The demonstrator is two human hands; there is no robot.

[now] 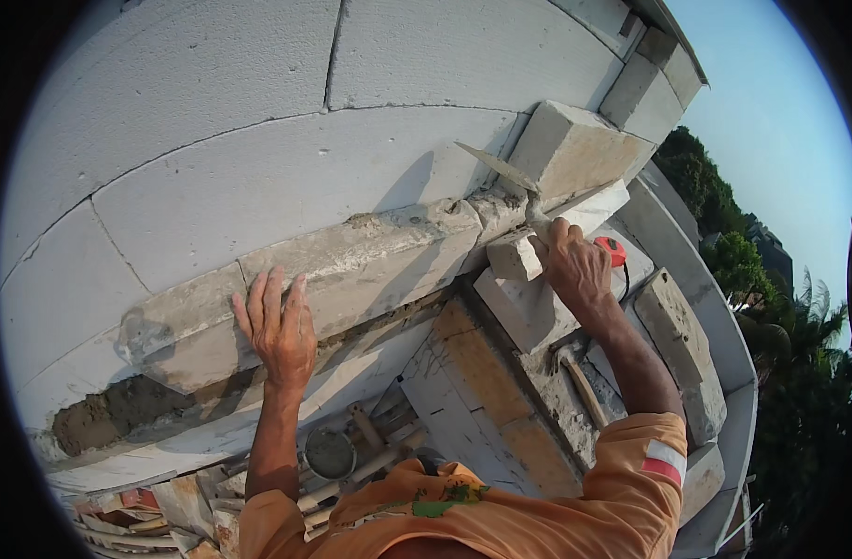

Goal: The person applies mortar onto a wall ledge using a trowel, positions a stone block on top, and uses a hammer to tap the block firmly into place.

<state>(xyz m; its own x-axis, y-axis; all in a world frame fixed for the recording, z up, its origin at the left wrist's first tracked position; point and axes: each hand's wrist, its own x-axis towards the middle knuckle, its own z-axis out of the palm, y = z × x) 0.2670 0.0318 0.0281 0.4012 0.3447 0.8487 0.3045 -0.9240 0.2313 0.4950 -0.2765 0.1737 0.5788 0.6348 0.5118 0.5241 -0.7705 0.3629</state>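
Observation:
My left hand lies with its fingers stretched out on a long grey block set along the wall, pressing against its upper edge. My right hand is closed around the handle of a trowel, whose blade points up and left above the block's right end. Beside that hand sit a small pale block piece and a red tape measure. Wet mortar shows on the ledge at the lower left, beyond the block's left end.
A wall of large pale blocks rises behind. At right, a hammer and loose block pieces lie on a ledge. Below are a bucket of grey mix, wooden poles and stacked rubble. Trees stand beyond the right edge.

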